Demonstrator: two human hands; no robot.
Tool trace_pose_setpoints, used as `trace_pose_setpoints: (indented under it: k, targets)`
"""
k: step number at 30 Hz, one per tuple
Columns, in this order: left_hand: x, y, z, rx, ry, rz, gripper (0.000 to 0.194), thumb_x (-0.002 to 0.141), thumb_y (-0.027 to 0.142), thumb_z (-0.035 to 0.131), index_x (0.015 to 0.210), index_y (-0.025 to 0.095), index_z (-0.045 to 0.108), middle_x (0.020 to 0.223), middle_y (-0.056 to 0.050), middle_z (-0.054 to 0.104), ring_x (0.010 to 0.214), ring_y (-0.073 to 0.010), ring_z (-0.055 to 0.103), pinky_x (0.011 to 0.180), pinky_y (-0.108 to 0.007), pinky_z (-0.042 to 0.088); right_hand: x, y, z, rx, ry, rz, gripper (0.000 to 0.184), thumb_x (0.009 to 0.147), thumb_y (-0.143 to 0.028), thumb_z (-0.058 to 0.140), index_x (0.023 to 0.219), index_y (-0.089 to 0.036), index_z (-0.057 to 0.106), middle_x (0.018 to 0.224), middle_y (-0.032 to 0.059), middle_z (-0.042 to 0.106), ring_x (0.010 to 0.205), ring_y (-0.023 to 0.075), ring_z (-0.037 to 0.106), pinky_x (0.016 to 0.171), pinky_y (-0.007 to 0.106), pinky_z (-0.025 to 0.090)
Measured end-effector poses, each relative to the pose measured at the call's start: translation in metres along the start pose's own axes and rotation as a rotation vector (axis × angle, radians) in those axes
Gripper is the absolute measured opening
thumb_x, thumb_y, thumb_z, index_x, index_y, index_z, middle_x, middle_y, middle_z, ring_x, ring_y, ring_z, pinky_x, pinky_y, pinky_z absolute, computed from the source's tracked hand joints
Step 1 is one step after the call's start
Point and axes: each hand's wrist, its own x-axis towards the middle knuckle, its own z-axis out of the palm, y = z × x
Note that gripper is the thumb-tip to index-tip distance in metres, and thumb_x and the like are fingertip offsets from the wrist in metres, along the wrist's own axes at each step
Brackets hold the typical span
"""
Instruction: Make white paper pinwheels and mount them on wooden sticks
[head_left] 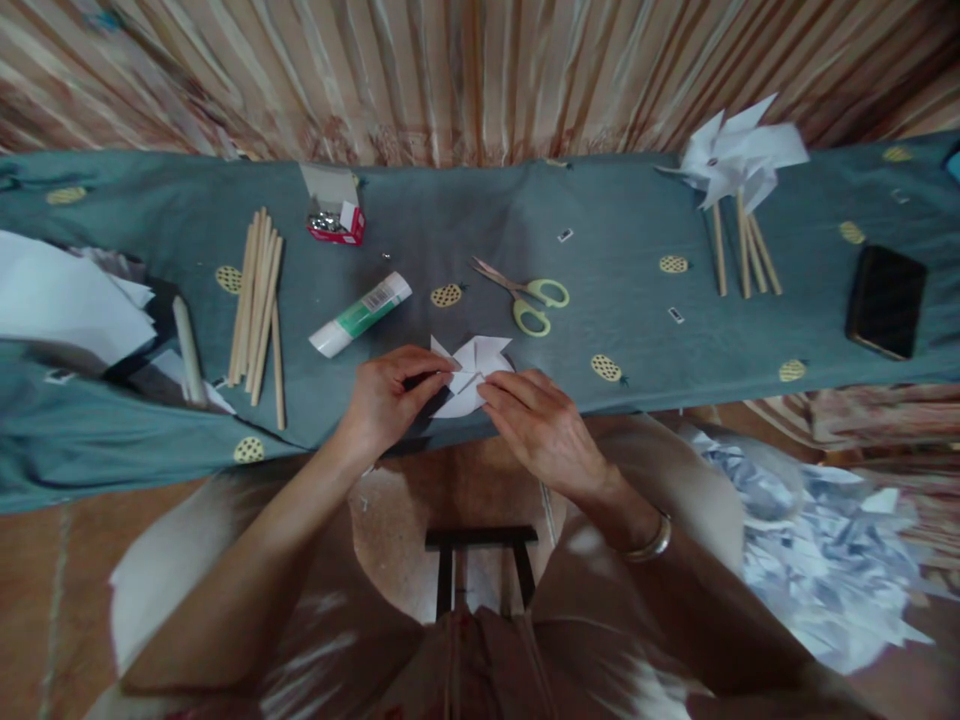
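A white paper pinwheel [480, 350] lies at the near edge of the cloth-covered table, its folded blades meeting at the middle. My left hand [390, 392] pinches the paper close to its centre between thumb and fingers. From the other side my right hand [536, 420] grips it, fingertips pressed on the folds near the centre. Just beyond the paper are scissors [517, 290] with yellow-green handles, blades slightly apart. A glue stick [360, 315] with a green and white label rests to the left of them.
Several wooden sticks [259, 300] lie left, near white paper sheets [67, 300]. A small red box [335, 225] of metal pins stands open behind. Finished pinwheels [739, 160] on sticks and a black phone [887, 300] lie right. A heap of paper pieces [832, 560] sits lower right.
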Motion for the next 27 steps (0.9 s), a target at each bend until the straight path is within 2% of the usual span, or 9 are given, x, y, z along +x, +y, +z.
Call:
trace_pose_setpoints:
  k: [7,14,20,27]
  targets:
    - [0.0005,0.0024,-0.0007,-0.01,-0.024,-0.053,0.016,0.086,0.03,0.063,0.089,0.022,0.077,0.093,-0.004,0.076,0.087,-0.0183,0.07,0.086,-0.032,0.056,-0.0002,-0.0009,0.0003,-0.025,-0.027,-0.008,0.025,0.099,-0.015,0.046,0.111,-0.014,0.068,0.111,0.0105,0.071,0.098,0.0217,0.062,0.089,0.035,0.05]
    - [0.0006,0.0032,-0.0024,-0.042,-0.043,-0.017,0.015,0.086,0.03,0.064,0.088,0.021,0.076,0.092,-0.005,0.075,0.086,-0.0183,0.069,0.084,-0.031,0.056,-0.0005,-0.0006,0.0002,0.012,-0.016,-0.018,0.028,0.098,-0.012,0.045,0.114,-0.012,0.068,0.113,0.0131,0.07,0.102,0.023,0.062,0.09,0.037,0.051]
    - [0.0003,0.0022,-0.0019,-0.009,-0.05,-0.01,0.015,0.087,0.029,0.062,0.087,0.021,0.076,0.094,-0.005,0.075,0.089,-0.0182,0.07,0.086,-0.031,0.056,-0.0007,-0.002,0.0004,0.013,-0.043,0.011,0.028,0.098,-0.013,0.045,0.113,-0.017,0.068,0.113,0.0111,0.07,0.103,0.0224,0.062,0.092,0.037,0.051]
    - [0.0003,0.0022,-0.0002,0.024,-0.043,0.001,0.015,0.088,0.028,0.062,0.089,0.022,0.076,0.094,-0.005,0.076,0.088,-0.0176,0.07,0.085,-0.032,0.056,-0.0008,-0.002,0.0006,-0.023,-0.029,-0.026,0.025,0.097,-0.013,0.047,0.109,-0.012,0.068,0.111,0.0127,0.07,0.098,0.0233,0.062,0.088,0.037,0.051]
